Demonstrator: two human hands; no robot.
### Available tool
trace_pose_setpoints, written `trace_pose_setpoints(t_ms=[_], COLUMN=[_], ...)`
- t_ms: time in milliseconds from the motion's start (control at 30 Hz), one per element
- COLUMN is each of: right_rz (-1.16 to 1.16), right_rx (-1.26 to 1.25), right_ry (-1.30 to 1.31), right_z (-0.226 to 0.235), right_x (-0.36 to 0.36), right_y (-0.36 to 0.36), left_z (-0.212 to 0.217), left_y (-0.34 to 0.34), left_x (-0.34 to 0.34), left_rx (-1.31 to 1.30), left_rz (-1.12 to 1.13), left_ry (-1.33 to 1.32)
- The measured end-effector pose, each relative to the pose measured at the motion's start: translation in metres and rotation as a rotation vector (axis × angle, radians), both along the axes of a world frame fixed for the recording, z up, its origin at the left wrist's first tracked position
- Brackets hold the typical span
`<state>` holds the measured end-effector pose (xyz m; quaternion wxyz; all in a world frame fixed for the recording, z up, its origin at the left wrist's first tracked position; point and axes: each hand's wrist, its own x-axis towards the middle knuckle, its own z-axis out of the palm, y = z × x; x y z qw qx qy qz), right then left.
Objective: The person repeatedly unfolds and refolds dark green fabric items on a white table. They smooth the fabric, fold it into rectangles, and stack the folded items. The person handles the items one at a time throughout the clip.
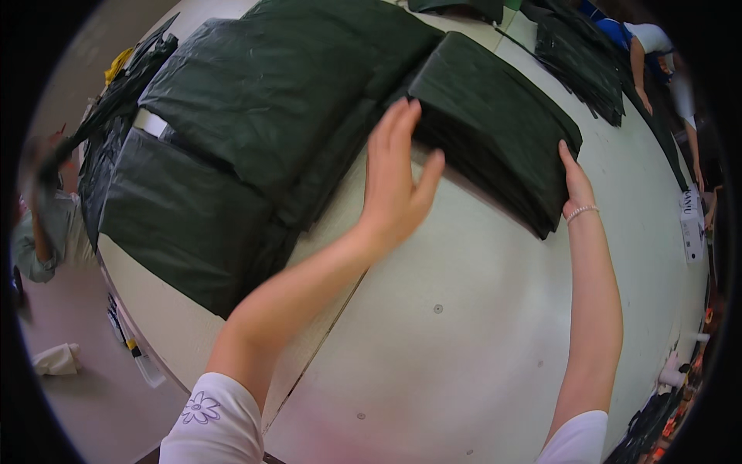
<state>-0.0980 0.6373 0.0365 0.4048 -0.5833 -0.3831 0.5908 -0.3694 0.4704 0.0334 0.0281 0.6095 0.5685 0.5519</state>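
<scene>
Spanning a dark green stack of folded sheets (pixel 495 108), right of centre in the upper frame, two bare hands worked over a pale table (pixel 464 371). The stack already lay in a compact block, its lower edge showing layers that seemed not quite even, so some straightening perhaps remained; how much could not be told. A broad green pile (pixel 278 85) filled the upper left, a smaller pile (pixel 178 209) lay below it, and loose sheets (pixel 572 62) hung together at upper right. The left hand (pixel 398 182), slightly blurred, was unclenched, fingers close together and pointing up at the stack's left end, thumb spread away. The right hand (pixel 576 185), wearing a bracelet (pixel 581 212) at the wrist, touched the right end, forearm nearly upright; its other fingers were hidden, leaving its grip uncertain.
</scene>
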Motion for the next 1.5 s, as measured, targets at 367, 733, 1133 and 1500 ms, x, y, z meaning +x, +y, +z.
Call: trace_pose_setpoints(t_ms=[367,733,1133,1500], right_rz=[-0.064,-0.083,-0.035,-0.186], right_rx=[0.005,0.071,-0.193,-0.288], right_ry=[-0.037,-0.056,0.034,-0.087], right_z=[-0.021,-0.020,0.000,0.021], right_x=[-0.065,-0.088,0.083,0.189], right_y=[0.049,0.040,-0.275,-0.440], left_z=[-0.029,-0.024,0.018,0.017], left_y=[0.021,-0.102,-0.063,-0.098], left_x=[-0.005,0.012,-0.067,-0.082], left_rx=[-0.442,-0.387,-0.696,-0.565], left_rz=[-0.031,-0.014,0.228,0.132], left_ry=[-0.550,-0.119,1.990,1.851])
